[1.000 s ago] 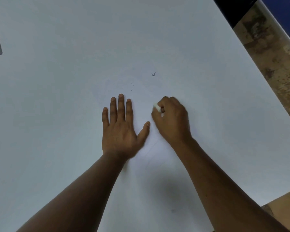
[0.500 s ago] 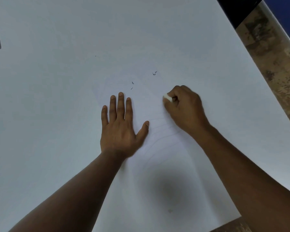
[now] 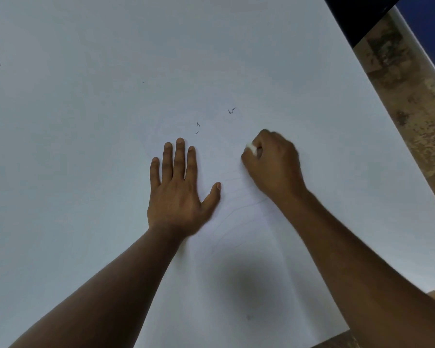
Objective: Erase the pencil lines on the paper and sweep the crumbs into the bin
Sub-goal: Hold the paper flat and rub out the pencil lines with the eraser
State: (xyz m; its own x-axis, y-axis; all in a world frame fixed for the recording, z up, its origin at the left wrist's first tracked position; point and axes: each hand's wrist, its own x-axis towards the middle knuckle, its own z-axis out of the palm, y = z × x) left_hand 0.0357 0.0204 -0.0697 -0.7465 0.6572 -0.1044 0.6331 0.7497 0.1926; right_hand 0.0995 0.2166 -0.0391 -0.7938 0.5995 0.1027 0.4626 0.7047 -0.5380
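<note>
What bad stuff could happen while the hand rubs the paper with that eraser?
The paper already bulges between the hands, so hard rubbing by the right hand with the eraser might crease it, even with the left hand pressing flat. The dark crumbs beyond the fingers could scatter or smudge if a hand brushes them.
</note>
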